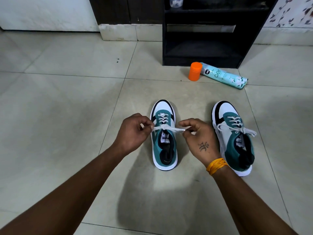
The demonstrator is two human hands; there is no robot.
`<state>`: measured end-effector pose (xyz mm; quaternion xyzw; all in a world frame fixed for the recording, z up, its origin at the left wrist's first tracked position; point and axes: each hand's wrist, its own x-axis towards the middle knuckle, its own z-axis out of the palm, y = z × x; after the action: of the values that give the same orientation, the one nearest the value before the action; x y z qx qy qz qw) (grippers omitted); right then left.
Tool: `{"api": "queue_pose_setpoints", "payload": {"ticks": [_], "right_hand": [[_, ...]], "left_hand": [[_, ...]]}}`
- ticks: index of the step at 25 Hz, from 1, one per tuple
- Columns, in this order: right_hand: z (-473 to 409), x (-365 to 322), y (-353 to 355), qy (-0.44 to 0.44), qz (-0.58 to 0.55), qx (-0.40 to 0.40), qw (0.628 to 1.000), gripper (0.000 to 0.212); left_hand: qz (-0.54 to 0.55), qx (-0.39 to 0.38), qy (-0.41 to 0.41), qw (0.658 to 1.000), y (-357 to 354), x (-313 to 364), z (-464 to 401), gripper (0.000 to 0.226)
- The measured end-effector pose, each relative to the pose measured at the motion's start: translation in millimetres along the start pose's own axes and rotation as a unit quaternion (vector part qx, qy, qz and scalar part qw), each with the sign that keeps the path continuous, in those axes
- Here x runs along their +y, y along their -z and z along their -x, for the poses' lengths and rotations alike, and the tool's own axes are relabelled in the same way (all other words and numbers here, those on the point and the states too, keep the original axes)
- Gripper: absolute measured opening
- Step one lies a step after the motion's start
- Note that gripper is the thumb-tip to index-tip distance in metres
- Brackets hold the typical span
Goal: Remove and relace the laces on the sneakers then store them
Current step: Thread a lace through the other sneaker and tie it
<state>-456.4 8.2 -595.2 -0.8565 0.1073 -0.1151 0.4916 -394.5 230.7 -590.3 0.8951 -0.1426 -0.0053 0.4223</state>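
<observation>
Left hand: my left hand (133, 133) sits just left of the near sneaker, thumb and fingertips pinched on one end of its lace, the other fingers curled in.
Right hand: my right hand (197, 138) sits just right of that same sneaker, thumb and forefinger pinching the other end of the lace; a small dark tattoo shows on its back and an orange thread band (216, 166) wraps the wrist.
Lace: the white lace (166, 129) runs taut between my two pinches, with a knot over the top of the tongue; lower rows are crossed through the eyelets toward the toe.
Near sneaker: the teal, white and black sneaker (163, 136) stands flat on the floor tiles (67, 99), toe pointing away from me; its tongue label reads PUMA, upside down to me.
Second sneaker: the matching sneaker (234, 138) stands to the right of the near sneaker, apart from it, laced and tied in a bow, same PUMA tongue label.
Spray can: a pale blue can (223, 77) with an orange cap lies on its side beyond the sneakers, reading "aer".
Shelf: a black shelf unit (203, 39) stands just behind the can.
</observation>
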Motion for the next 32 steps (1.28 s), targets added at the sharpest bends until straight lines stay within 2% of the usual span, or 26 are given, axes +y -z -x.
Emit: {"api": "queue_pose_setpoints", "payload": {"ticks": [4,8,13,17,19,22,24,26,28,30,32], "right_hand": [[0.2,-15.9,11.0,0.021,-0.052,0.034,0.998,0.023],[5.0,-21.9,-0.1,0.064,0.005,0.001,0.998,0.011],[14.8,-5.0,-2.1,0.023,-0.018,0.032,0.999,0.008],[29.2,10.1,25.4,-0.022,-0.05,0.106,0.993,0.007],[34.4,15.9,47.2,-0.044,-0.048,0.171,0.983,0.01],[40.3,25.4,86.2,-0.075,0.023,0.28,0.957,0.009],[42.3,32.7,108.9,-0.111,0.072,0.325,0.936,0.003],[41.1,42.8,124.1,-0.18,0.082,0.313,0.929,0.009],[36.4,53.8,130.8,-0.246,0.069,0.243,0.936,0.024],[31.9,59.7,133.9,-0.27,0.041,0.195,0.942,0.027],[29.3,63.1,134.7,-0.267,0.006,0.186,0.946,0.027]], "left_hand": [[0.058,0.057,0.056,0.995,4.1,11.8,4.7,0.02],[0.12,0.103,0.092,0.983,-0.5,29.2,12.8,0.015],[0.114,0.13,0.113,0.979,-26.2,45.3,35.4,0.015],[0.081,0.128,0.131,0.98,-46.7,28.4,48.8,0.023],[0.07,0.11,0.156,0.979,-54.2,23.5,50.1,0.028],[0.072,0.106,0.16,0.979,-64.9,24.3,51.4,0.03],[0.079,0.122,0.159,0.977,-70.6,25.9,50.0,0.029],[0.09,0.135,0.164,0.973,-75.0,27.5,46.2,0.028],[0.103,0.144,0.171,0.969,-78.7,30.6,41.6,0.026],[0.12,0.156,0.175,0.965,-81.1,33.6,38.1,0.024],[0.141,0.167,0.19,0.957,-82.9,36.1,35.8,0.025]]}}
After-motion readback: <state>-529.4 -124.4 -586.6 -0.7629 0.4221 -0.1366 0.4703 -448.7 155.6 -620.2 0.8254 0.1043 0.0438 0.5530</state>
